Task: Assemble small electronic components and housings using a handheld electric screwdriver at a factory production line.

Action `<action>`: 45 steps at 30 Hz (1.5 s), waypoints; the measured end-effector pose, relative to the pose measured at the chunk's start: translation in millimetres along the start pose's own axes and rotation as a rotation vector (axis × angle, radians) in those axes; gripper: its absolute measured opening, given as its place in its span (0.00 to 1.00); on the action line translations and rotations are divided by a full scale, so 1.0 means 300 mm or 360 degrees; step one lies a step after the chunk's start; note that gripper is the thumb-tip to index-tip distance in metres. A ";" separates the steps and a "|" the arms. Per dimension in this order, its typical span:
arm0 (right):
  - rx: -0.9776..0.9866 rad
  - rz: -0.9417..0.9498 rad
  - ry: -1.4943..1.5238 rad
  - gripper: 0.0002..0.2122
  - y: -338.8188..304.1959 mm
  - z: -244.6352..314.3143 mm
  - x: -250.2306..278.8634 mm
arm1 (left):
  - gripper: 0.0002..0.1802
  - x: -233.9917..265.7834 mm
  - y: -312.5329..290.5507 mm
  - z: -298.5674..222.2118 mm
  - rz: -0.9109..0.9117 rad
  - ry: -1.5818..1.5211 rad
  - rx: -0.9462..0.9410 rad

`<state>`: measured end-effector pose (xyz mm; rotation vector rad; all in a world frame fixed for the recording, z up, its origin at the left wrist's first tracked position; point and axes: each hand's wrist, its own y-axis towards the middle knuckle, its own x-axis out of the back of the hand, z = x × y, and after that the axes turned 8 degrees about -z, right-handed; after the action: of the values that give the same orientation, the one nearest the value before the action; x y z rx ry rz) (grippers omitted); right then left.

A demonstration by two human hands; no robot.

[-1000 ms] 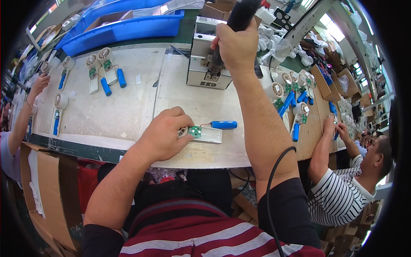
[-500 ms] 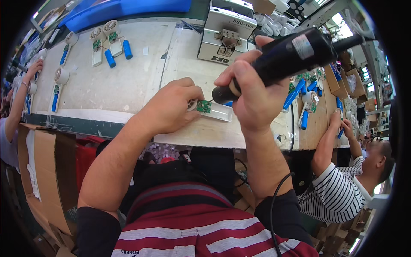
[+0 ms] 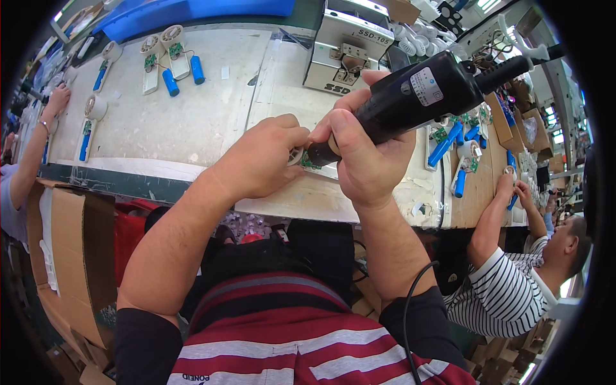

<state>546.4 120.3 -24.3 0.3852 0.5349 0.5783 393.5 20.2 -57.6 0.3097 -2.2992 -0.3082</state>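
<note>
My right hand (image 3: 374, 157) is wrapped round a black electric screwdriver (image 3: 401, 99), held tilted with its nose down to the left. The nose end is over a small green circuit board (image 3: 308, 163) in a white handheld fan housing, and the tip itself is hidden. My left hand (image 3: 273, 154) grips the round head of that fan housing (image 3: 295, 156) near the table's front edge. Most of the housing's handle is hidden behind the screwdriver and my right hand.
Fan housings with blue batteries (image 3: 170, 83) stand at the far left; more battery assemblies (image 3: 444, 151) lie at right. A grey metal machine (image 3: 350, 48) stands behind my hands, near a blue bin (image 3: 192, 11). Co-workers' hands (image 3: 58, 99) work at left and right. A cardboard box (image 3: 80, 256) stands lower left.
My right hand and the screwdriver have moved left and slightly down, closer to my left hand. The nose now covers more of the board and housing. My left hand keeps its grip.
</note>
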 end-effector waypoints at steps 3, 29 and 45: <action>-0.0064 0.0025 -0.0036 0.26 -0.001 0.006 0.003 | 0.20 -0.007 -0.002 0.016 -0.0027 -0.0010 -0.0064; -0.0064 -0.0463 -0.0500 0.25 0.105 -0.050 0.422 | 0.26 0.137 -0.037 -0.049 0.0230 0.0333 0.0124; -0.0235 0.0628 -0.1267 0.27 -0.072 -0.185 -0.028 | 0.23 0.460 0.160 0.275 0.0018 0.0562 -0.0157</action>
<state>517.6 109.3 -75.9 0.5439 -0.3567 0.7754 234.9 32.1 -4.1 0.2768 -1.9315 -0.3314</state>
